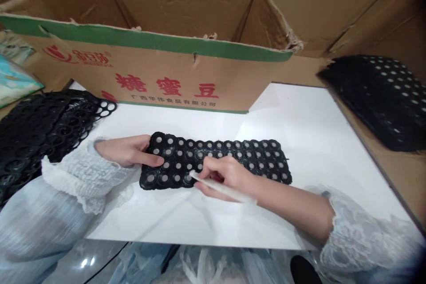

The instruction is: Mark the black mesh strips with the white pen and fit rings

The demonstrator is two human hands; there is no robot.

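Note:
A black sheet of round cups with pale discs in them lies flat on the white board. My left hand grips the left end of this sheet, thumb on top and the other fingers out of sight beneath or behind it. In my right hand a slim white stick is pinched between thumb and fingers. Its tip is over the front row of cups, left of the middle; whether it touches a disc I cannot tell. Part of the sheet is hidden behind my right hand.
A cardboard box with a green rim and red lettering stands open-topped behind the sheet. Black sheets with ring-shaped holes pile up at the left. More black sheets with pale dots are stacked at the right. Plastic bags are below the board's front edge.

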